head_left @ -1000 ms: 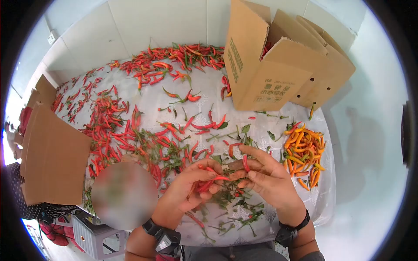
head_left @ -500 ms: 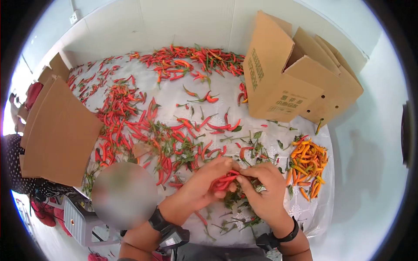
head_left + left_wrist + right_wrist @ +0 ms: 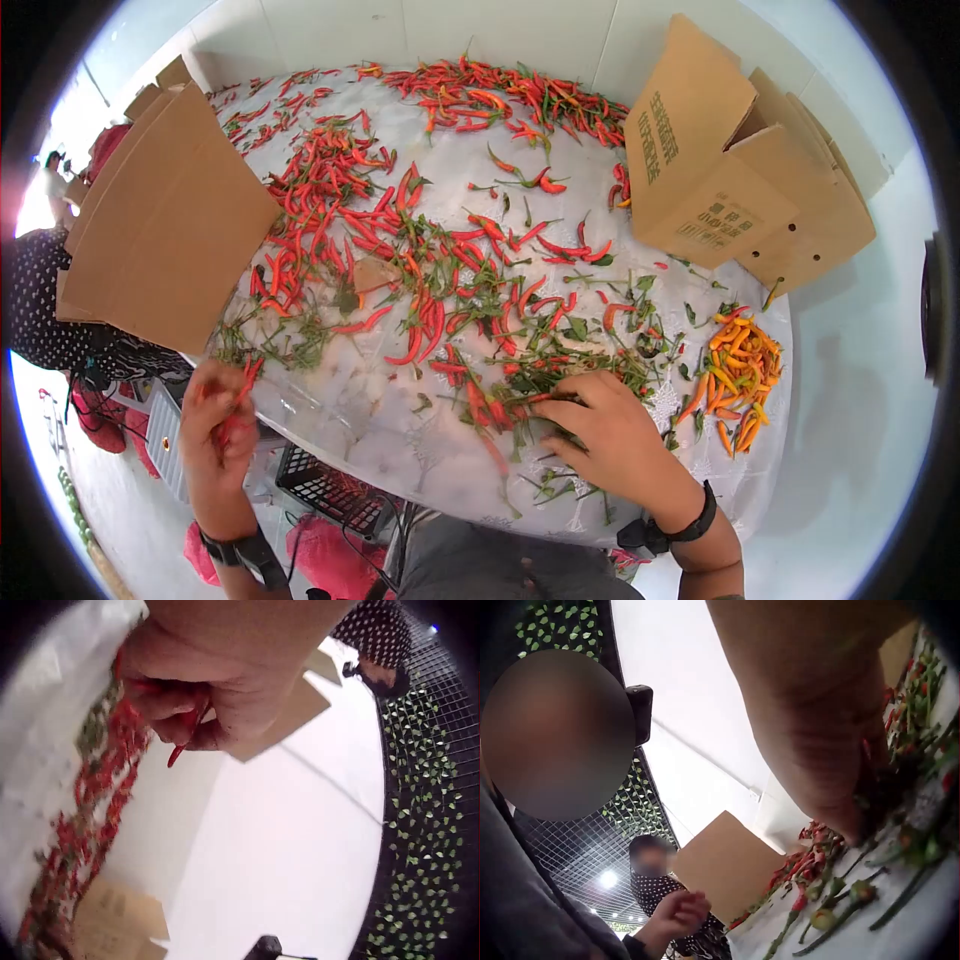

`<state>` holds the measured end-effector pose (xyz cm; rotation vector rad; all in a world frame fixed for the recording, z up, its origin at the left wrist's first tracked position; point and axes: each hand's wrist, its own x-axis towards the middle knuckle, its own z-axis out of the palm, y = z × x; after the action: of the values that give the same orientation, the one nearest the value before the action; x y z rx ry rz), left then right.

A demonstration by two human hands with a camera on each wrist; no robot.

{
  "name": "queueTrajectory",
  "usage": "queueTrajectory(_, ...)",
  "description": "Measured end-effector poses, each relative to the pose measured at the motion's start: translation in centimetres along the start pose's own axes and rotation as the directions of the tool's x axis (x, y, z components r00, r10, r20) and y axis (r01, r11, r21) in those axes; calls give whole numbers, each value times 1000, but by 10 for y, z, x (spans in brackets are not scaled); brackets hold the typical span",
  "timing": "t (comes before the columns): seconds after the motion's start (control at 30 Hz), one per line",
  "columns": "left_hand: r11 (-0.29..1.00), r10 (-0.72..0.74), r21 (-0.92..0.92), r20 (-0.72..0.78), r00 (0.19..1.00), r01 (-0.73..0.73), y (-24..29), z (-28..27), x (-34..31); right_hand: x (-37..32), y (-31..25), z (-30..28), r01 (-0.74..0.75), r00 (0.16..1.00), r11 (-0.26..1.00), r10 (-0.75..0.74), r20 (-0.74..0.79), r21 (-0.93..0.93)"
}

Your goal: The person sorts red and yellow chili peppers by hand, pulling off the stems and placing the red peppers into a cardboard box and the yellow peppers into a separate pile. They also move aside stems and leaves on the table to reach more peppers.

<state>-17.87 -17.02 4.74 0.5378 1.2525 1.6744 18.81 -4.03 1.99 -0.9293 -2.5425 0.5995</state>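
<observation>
In the head view my left hand (image 3: 218, 430) is out past the table's left front edge, its fingers curled round red chillies (image 3: 250, 378). The left wrist view shows a red chilli (image 3: 177, 755) sticking out below the fingers. My right hand (image 3: 615, 435) reaches down to the table with bent fingers, thumb and forefinger apart. Its fingertips are right at red chillies (image 3: 488, 405) and green stems (image 3: 540, 375) near the front. Cut-off stems (image 3: 855, 892) lie under that hand in the right wrist view.
A larger heap of red chillies (image 3: 320, 175) spreads over the left and back of the table (image 3: 390, 465). Orange chillies (image 3: 740, 370) form a pile at right. An upright cardboard box (image 3: 740, 190) stands behind them; another box (image 3: 170, 220) is at left. A black crate (image 3: 330, 490) sits below.
My hands were together over the front of the table, holding red chillies. The left has moved away leftward with chillies; the right has lowered to the stems. The head view has shifted left.
</observation>
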Motion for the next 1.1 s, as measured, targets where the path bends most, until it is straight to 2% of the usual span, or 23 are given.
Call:
queueTrajectory(0.03,999,-30,15,-72,997,31,-4,-28,-10,-2,4,2,-11,1000,1000,11,25,-4)
queueTrajectory(0.1,997,-78,-42,-406,910,67,-24,-67,-26,-7,16,3,-34,997,999,35,70,-18)
queueTrajectory(0.13,992,-120,-7,-433,893,129,-36,-90,-33,-7,18,0,-51,998,999,51,48,10)
queueTrajectory(0.17,981,-159,23,-461,873,191,-51,-111,-37,-8,20,-3,-46,999,998,46,5,-53)
queueTrajectory(0.27,896,-266,177,-521,811,407,-103,-157,-43,-8,21,-12,-64,996,956,41,-83,-286)
queueTrajectory(0.37,749,-363,402,-415,834,526,-153,-188,-41,-1,11,-9,-99,981,937,35,-189,-336)
queueTrajectory(0.47,722,-514,329,-334,790,609,-196,-203,-31,14,-6,9,-49,978,991,22,-207,-128)
queueTrajectory(0.57,512,-581,483,-414,701,710,-181,-150,-26,32,-20,28,-43,990,997,34,-137,-64)
queueTrajectory(0.6,470,-487,693,-312,816,546,-188,-164,-25,35,-18,36,-23,991,999,18,-130,-37)
queueTrajectory(0.67,319,-436,926,-45,899,201,-185,-182,-23,37,-19,37,-58,996,998,56,-75,-29)
queueTrajectory(0.7,231,-429,973,99,898,3,-183,-187,-20,38,-19,37,-74,996,997,72,-46,-27)
queueTrajectory(0.73,74,-627,934,316,712,-350,-157,-174,-14,38,-18,34,-103,993,995,103,-56,-4)
queueTrajectory(0.8,427,-753,894,434,495,-134,-99,-109,-15,35,-15,22,-153,985,988,156,-71,37)
queueTrajectory(0.83,559,-769,829,512,381,14,-74,-73,-15,34,-13,18,-179,978,978,189,-89,105)
queueTrajectory(0.93,647,-696,761,613,373,-43,-17,6,4,34,-4,7,-240,950,902,294,-102,358)
queueTrajectory(1.0,627,-539,703,703,464,-336,-8,45,21,34,1,12,-212,912,658,398,-96,723)
queueTrajectory(1.03,645,-454,679,710,539,-351,-12,65,28,34,3,13,-169,892,488,446,-78,856)
queueTrajectory(1.07,663,-360,651,710,605,-370,-20,86,34,31,8,7,-226,907,411,419,37,883)
queueTrajectory(1.1,700,-340,639,692,637,-320,-29,109,42,30,8,5,-227,898,398,439,33,889)
